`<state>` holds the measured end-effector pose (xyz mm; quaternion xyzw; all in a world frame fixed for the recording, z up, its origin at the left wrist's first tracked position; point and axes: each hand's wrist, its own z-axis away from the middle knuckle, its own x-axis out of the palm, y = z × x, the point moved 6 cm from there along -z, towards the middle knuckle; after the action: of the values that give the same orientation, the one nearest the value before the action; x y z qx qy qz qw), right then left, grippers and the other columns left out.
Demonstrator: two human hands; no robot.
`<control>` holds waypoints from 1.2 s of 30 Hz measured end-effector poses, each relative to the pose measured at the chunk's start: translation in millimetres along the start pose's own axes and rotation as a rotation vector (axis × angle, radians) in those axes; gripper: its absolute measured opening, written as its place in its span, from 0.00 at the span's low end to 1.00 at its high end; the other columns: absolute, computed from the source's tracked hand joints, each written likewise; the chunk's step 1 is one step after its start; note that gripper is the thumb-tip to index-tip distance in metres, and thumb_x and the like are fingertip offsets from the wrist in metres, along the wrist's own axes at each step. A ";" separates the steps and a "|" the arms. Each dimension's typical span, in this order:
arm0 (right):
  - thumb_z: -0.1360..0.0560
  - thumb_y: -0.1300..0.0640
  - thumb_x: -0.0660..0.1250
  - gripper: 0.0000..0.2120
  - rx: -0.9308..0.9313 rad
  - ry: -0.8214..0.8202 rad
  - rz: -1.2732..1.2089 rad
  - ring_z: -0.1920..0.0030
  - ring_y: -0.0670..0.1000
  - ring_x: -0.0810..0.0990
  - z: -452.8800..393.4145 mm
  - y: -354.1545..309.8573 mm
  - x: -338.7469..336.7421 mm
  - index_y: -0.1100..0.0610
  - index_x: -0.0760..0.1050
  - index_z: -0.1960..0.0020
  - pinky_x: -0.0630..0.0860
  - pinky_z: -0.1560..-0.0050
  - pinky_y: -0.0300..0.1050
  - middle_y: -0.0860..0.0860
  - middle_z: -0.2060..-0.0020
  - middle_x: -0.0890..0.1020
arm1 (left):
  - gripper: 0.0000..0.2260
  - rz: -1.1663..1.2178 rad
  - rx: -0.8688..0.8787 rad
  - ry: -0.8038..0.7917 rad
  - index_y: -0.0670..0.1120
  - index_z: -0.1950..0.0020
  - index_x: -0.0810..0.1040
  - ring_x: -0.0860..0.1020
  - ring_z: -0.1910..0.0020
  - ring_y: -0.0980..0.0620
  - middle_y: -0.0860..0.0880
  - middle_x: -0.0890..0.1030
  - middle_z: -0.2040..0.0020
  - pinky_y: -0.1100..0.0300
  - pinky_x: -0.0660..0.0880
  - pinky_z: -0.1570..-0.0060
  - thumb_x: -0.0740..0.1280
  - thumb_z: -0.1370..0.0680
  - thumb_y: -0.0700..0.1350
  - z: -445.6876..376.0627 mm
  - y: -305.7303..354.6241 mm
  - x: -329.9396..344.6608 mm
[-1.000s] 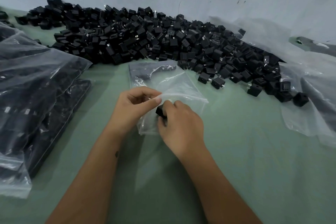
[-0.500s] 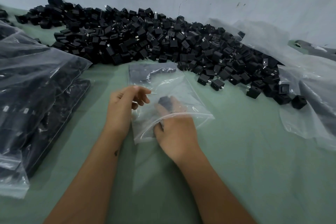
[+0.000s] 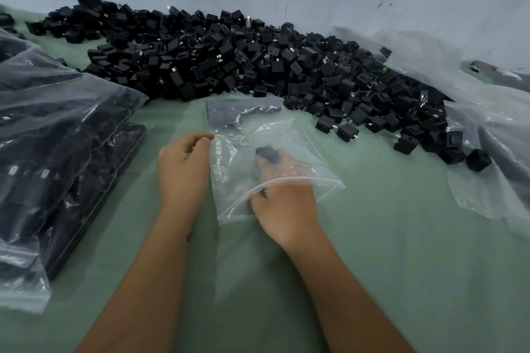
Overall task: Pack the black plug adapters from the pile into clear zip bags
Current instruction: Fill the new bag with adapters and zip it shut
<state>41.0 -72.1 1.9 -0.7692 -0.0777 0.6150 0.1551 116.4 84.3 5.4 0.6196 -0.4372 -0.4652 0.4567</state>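
Now right hand (image 3: pixel 282 203) is reaching inside the clear zip bag (image 3: pixel 258 135), fingers pinching a black adapter (image 3: pixel 268 154) w/ the bag lying on the green table (image 3: pixel 401 238). Left hand (image 3: pixel 182 169) is pinching the bag's left edge. Adapter pile (image 3: pixel 243 57) is sitting far, packed bags (image 3: pixel 57 137) at left.

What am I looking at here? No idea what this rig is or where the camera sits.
No machine: a person's two bare hands, filmed by a wide-angle camera on their head looking down. On the green table lies a big pile of small black plug adapters; large clear plastic bags of packed adapters sit at the left. The left hand pinches the edge of a small clear zip bag. The right hand reaches inside it, its grip on one black adapter.
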 end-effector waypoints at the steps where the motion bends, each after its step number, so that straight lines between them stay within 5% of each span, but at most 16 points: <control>1: 0.24 0.52 0.58 0.28 0.032 -0.019 -0.020 0.30 0.54 0.58 -1.1 2.3 1.4 0.45 0.57 0.25 0.53 0.29 0.45 0.51 0.28 0.57 | 0.10 -0.051 -0.006 -0.018 0.57 0.54 0.83 0.79 0.57 0.40 0.50 0.77 0.66 0.47 0.77 0.54 0.62 0.27 0.49 -0.8 -1.5 0.5; 3: 0.24 0.52 0.57 0.27 0.066 -0.031 0.017 0.30 0.55 0.55 -0.6 4.7 4.1 0.42 0.58 0.26 0.50 0.30 0.46 0.52 0.28 0.55 | 0.11 -0.140 -0.004 -0.041 0.58 0.52 0.82 0.76 0.46 0.34 0.45 0.79 0.62 0.39 0.75 0.43 0.61 0.28 0.50 -2.1 -3.2 1.5; 6: 0.23 0.52 0.55 0.19 0.057 -0.025 -0.010 0.38 0.54 0.66 1.1 2.3 6.5 0.43 0.65 0.32 0.61 0.34 0.48 0.49 0.38 0.68 | 0.11 -0.196 -0.021 -0.037 0.61 0.51 0.81 0.76 0.43 0.43 0.53 0.82 0.57 0.45 0.75 0.41 0.61 0.27 0.50 -3.4 -5.4 0.7; 9: 0.24 0.54 0.58 0.11 0.085 0.051 -0.203 0.54 0.48 0.72 -9.4 2.4 0.3 0.48 0.69 0.42 0.68 0.56 0.39 0.44 0.54 0.73 | 0.12 -0.267 -0.018 -0.032 0.58 0.47 0.81 0.76 0.41 0.49 0.55 0.81 0.55 0.49 0.73 0.39 0.63 0.26 0.48 -6.3 -6.7 1.5; 16: 0.23 0.48 0.56 0.21 0.088 -0.001 0.086 0.38 0.58 0.64 -44.4 3.0 16.2 0.51 0.63 0.31 0.64 0.36 0.53 0.56 0.39 0.67 | 0.14 -0.399 0.032 -0.055 0.58 0.46 0.80 0.75 0.44 0.48 0.62 0.78 0.63 0.46 0.68 0.36 0.63 0.26 0.43 -8.3 -3.8 6.7; 21: 0.22 0.47 0.56 0.22 0.053 0.041 0.174 0.39 0.56 0.69 -73.6 -2.7 20.2 0.53 0.63 0.30 0.67 0.36 0.51 0.55 0.39 0.70 | 0.15 -0.430 0.028 -0.049 0.59 0.46 0.78 0.75 0.48 0.48 0.58 0.77 0.66 0.51 0.67 0.39 0.63 0.27 0.42 -10.8 -7.2 8.8; 30: 0.25 0.46 0.59 0.30 0.105 -0.020 0.076 0.28 0.57 0.60 -100.3 -2.5 31.6 0.49 0.57 0.24 0.57 0.28 0.55 0.55 0.29 0.63 | 0.14 -0.453 0.025 -0.032 0.59 0.45 0.78 0.70 0.48 0.53 0.59 0.77 0.65 0.58 0.58 0.46 0.64 0.26 0.43 -14.2 -11.1 9.3; 36: 0.29 0.46 0.61 0.30 0.016 -0.058 -0.046 0.28 0.54 0.59 -103.7 -3.2 32.2 0.49 0.63 0.28 0.55 0.30 0.52 0.51 0.27 0.63 | 0.15 -0.461 0.010 -0.033 0.58 0.45 0.78 0.70 0.46 0.52 0.58 0.77 0.64 0.57 0.59 0.45 0.62 0.27 0.43 -15.1 -12.0 9.4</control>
<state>149.3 -73.9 -6.5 -0.7477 -0.0947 0.6340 0.1731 134.3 80.0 -5.6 0.6976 -0.2937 -0.5652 0.3281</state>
